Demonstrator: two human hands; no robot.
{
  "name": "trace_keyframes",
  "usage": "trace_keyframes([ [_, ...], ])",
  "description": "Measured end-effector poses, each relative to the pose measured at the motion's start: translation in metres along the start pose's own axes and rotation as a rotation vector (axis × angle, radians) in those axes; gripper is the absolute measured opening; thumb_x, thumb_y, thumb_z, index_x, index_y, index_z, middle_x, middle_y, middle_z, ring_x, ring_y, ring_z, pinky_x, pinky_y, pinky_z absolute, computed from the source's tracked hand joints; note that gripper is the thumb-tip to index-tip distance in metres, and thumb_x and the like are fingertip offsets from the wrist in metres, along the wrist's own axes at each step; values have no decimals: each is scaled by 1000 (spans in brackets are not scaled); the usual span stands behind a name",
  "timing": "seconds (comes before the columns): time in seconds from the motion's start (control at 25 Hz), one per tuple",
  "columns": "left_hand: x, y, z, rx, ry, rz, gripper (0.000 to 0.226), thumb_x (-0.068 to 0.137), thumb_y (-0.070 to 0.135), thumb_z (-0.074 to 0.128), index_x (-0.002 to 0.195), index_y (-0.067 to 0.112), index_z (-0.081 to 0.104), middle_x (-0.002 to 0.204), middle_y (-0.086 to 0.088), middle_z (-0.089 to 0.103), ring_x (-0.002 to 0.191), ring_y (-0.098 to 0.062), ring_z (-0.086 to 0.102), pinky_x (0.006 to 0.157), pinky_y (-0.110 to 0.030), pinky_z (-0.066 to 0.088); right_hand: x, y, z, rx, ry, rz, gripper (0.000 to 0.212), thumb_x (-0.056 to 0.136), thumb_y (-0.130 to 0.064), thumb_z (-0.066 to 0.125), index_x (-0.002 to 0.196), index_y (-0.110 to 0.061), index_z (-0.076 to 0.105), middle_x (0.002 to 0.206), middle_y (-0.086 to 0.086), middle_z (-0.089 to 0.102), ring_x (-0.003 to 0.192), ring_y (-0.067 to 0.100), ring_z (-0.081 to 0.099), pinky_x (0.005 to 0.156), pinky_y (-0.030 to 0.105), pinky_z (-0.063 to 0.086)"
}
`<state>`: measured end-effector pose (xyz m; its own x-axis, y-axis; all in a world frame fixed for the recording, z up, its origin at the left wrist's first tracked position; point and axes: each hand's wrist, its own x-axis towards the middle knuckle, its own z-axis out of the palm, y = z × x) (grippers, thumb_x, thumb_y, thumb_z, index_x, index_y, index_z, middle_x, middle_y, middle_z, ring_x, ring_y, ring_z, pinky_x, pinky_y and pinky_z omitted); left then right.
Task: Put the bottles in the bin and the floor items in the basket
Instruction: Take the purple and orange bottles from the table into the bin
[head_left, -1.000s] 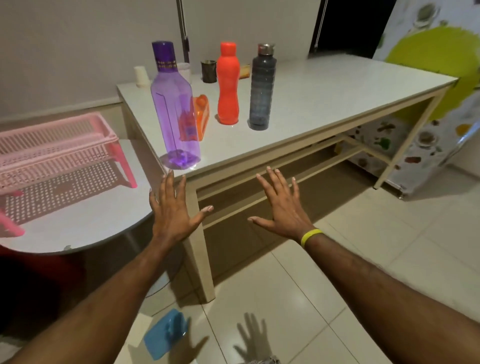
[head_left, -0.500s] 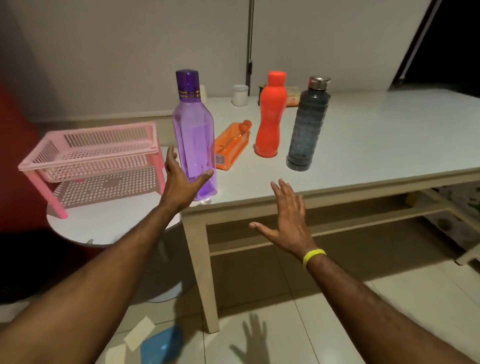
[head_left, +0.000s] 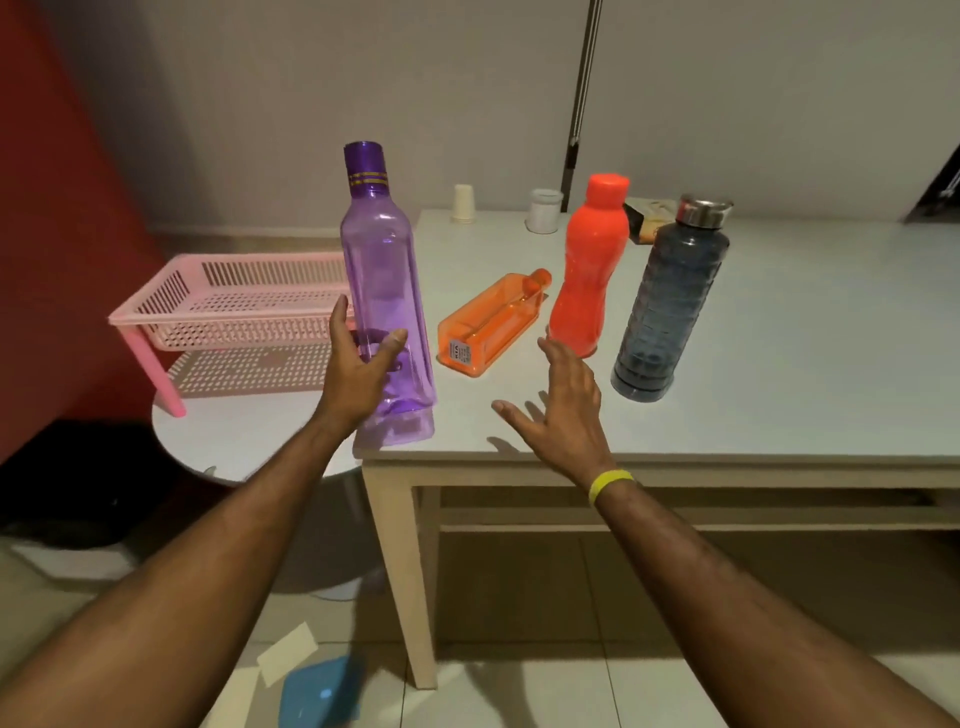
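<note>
My left hand (head_left: 358, 366) is wrapped around the lower body of a tall clear purple bottle (head_left: 382, 280), which is tilted and lifted slightly off the corner of the white table (head_left: 779, 374). My right hand (head_left: 558, 410) hovers open over the table's front edge, fingers spread, holding nothing. Just beyond it an orange flat bottle (head_left: 491, 325) lies on its side, a red-orange bottle (head_left: 589, 265) stands upright, and a dark grey bottle (head_left: 670, 296) with a metal cap stands to its right. A pink slotted basket (head_left: 228, 299) sits on a round white stool at the left.
On the floor by the table leg lie a blue plastic item (head_left: 319, 691) and a pale card (head_left: 285, 652). Two small cups (head_left: 462, 203) (head_left: 544, 210) and a packet stand at the table's far edge. A red wall and a dark object fill the left.
My left hand has closed around the purple bottle and tipped it up from the table. My right hand has risen over the table edge. The view has moved closer.
</note>
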<state>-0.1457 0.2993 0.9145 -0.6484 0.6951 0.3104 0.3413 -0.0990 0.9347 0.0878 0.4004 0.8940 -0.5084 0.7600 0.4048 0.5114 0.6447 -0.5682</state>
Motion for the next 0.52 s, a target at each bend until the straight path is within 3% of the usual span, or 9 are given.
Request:
trace_keyframes([
  [0.08,16,4,-10,-110,21,-59,69,97,30,60,153,21,20,120,5,56,95,-14,71,80,-43,61,30,-9,10,47,14,25,88,85,-57,67,152,-18,26,158,7,28,145,27,27,114,54,30],
  [0.16,31,5,-20,-189,18,-130,58,98,25,56,148,20,28,118,1,58,106,-25,67,86,-49,59,61,-22,23,85,21,65,89,83,-55,69,152,-17,27,156,8,29,143,30,29,114,54,32],
  [0.28,54,0,-35,-323,-36,-298,45,99,25,49,142,14,37,127,-18,62,112,-39,64,97,-61,51,111,-46,47,25,18,171,92,80,-55,71,151,-18,27,156,11,24,140,39,30,110,56,34],
  [0.4,70,-9,-49,-383,-129,-412,45,99,25,48,142,11,41,121,-23,63,95,-39,66,100,-59,47,150,-64,70,-150,-25,309,92,77,-60,70,148,-20,28,156,19,17,142,46,23,109,62,31],
  [0.52,77,-22,-57,-334,-212,-434,45,98,30,51,140,14,45,122,-22,64,100,-37,67,95,-56,51,167,-72,90,-330,-142,413,94,79,-61,67,150,-18,23,161,27,-1,147,52,5,109,70,25],
])
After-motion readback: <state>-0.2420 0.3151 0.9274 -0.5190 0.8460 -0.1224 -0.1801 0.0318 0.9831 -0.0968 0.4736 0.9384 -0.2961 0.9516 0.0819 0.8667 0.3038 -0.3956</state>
